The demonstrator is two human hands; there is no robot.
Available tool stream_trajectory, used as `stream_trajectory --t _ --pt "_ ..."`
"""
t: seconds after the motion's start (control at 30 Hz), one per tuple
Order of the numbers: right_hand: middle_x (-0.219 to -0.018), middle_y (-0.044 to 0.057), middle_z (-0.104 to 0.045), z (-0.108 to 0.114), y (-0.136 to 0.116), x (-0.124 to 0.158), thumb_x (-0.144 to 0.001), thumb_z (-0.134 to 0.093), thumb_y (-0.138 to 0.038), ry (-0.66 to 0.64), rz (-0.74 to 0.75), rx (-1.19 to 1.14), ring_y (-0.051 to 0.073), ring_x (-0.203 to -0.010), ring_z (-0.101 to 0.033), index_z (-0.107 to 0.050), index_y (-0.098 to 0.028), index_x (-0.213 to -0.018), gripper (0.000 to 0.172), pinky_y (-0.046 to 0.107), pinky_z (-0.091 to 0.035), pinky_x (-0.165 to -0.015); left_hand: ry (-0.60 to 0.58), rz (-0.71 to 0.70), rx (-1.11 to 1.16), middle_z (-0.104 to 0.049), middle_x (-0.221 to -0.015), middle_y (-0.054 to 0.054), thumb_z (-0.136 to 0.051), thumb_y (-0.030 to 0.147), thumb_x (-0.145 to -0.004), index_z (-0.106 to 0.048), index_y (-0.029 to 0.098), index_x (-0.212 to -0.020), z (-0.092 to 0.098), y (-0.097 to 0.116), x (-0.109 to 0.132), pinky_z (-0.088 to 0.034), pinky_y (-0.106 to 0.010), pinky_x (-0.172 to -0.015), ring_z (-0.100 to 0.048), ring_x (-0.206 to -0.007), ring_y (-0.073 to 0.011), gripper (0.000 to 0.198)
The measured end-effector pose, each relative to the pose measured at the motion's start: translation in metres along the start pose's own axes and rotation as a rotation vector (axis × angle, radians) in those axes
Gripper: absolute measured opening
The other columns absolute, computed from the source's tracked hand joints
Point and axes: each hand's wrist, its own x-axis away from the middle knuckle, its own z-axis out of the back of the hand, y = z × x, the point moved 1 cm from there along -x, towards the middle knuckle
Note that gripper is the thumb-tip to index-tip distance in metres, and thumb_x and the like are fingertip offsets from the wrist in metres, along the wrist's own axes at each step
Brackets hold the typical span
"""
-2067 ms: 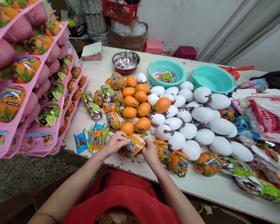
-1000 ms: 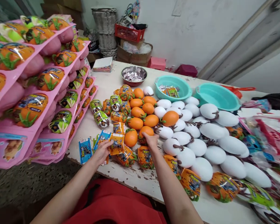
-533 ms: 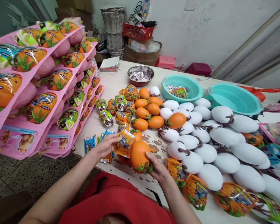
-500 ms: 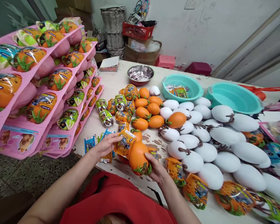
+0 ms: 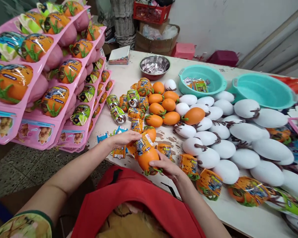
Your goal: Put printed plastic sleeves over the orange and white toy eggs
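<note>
My right hand (image 5: 165, 166) grips an orange plastic egg (image 5: 146, 159) from below, near the table's front edge. My left hand (image 5: 124, 138) pinches a printed orange wrapper sleeve (image 5: 142, 144) and holds it over the top of that egg. Just behind lie loose wrapper sleeves (image 5: 119, 152) and several bare orange eggs (image 5: 161, 109). Wrapped eggs (image 5: 188, 164) lie to the right of my right hand.
Pink display trays (image 5: 52, 99) filled with wrapped eggs stack at the left. Many white eggs (image 5: 238, 138) cover the right of the table (image 5: 129, 74). Two teal basins (image 5: 201, 79) (image 5: 263, 89) and a steel bowl (image 5: 154, 66) stand at the back.
My right hand picked an orange egg from the pile and brought it to the front edge. My left hand lifted a wrapper sleeve and moved it onto the egg.
</note>
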Motion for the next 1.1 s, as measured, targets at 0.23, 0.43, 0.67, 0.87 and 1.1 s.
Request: stream_trajectory --t 0.23,0.43,0.67,0.87,1.1 --pt "-0.123 0.007 -0.060 -0.018 -0.001 -0.013 -0.053 -0.086 -0.025 0.089 0.008 0.042 0.025 -0.102 -0.061 -0.043 -0.024 -0.130 0.088 0.038 -0.050 -0.088 0.063 -0.027 -0.240 -0.055 -0.059 0.003 -0.071 0.043 -0.069 -0.060 0.013 -0.065 -0.010 0.002 -0.013 -0.036 -0.023 -0.056 -0.049 -0.056 -0.0106 0.032" --pt "-0.107 0.006 -0.067 -0.026 0.009 -0.019 -0.054 -0.086 -0.029 0.159 -0.001 -0.147 0.023 -0.092 -0.064 -0.057 -0.020 -0.111 0.064 0.037 -0.051 -0.086 0.132 -0.211 -0.490 -0.066 -0.082 -0.002 -0.066 0.039 -0.075 -0.070 0.015 -0.086 -0.013 0.013 -0.008 -0.044 -0.028 -0.073 -0.058 -0.080 -0.0181 0.027" --pt "-0.116 0.009 -0.064 -0.048 0.017 0.001 -0.061 -0.084 -0.032 0.249 0.118 -0.338 0.027 -0.103 -0.063 -0.049 -0.023 -0.123 0.072 0.041 -0.049 -0.093 0.141 0.037 -0.089 -0.066 -0.110 -0.013 -0.067 0.055 -0.074 -0.061 0.017 -0.120 -0.009 -0.018 0.023 -0.047 -0.029 -0.067 -0.062 -0.089 -0.0237 0.060" --pt "-0.129 0.009 -0.058 -0.042 0.016 0.011 -0.066 -0.078 -0.056 0.165 0.152 -0.271 0.028 -0.118 -0.054 -0.050 -0.024 -0.126 0.073 0.042 -0.044 -0.099 -0.072 0.088 0.007 -0.069 -0.106 -0.012 -0.078 0.045 -0.065 -0.063 0.015 -0.118 -0.021 -0.035 0.029 -0.048 -0.029 -0.071 -0.063 -0.087 -0.0228 0.063" --pt "-0.108 0.009 -0.068 -0.041 0.018 0.020 -0.065 -0.080 -0.045 0.157 0.070 -0.228 0.030 -0.102 -0.063 -0.061 -0.021 -0.112 0.056 0.047 -0.045 -0.095 -0.111 0.091 0.107 -0.068 -0.112 -0.010 -0.079 0.041 -0.065 -0.064 0.016 -0.118 -0.035 -0.051 0.038 -0.045 -0.037 -0.092 -0.061 -0.104 -0.0281 0.060"
